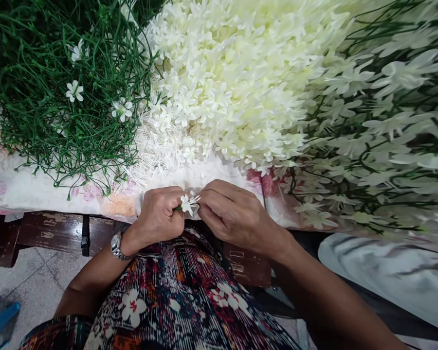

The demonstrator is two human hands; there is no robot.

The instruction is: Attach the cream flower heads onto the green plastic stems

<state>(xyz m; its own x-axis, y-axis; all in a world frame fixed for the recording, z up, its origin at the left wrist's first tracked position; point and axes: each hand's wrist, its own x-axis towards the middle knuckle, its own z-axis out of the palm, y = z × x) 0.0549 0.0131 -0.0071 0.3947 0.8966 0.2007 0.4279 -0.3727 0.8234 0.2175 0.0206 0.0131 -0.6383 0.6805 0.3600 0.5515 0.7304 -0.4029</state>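
Note:
Close to the table's front edge, my left hand [163, 213] is closed in a pinch on a green stem that carries a small white artificial flower [190, 204]. The bloom stands between my two hands, its petals spread. My right hand [233, 214] is closed too, thumb and fingers together at the right side of the bloom, at its thin white stamens. Just beyond my hands lies a pile of thin white stamen strands [160, 146]. Behind it is a large heap of loose white and cream petal pieces [233, 82].
A tangled heap of green stems [69, 97] covers the table's left, with a few white flowers in it. Many white flowers on green stems [379, 121] fill the right side. A floral cloth [120, 204] covers the table. A blue object [0, 316] is on the floor.

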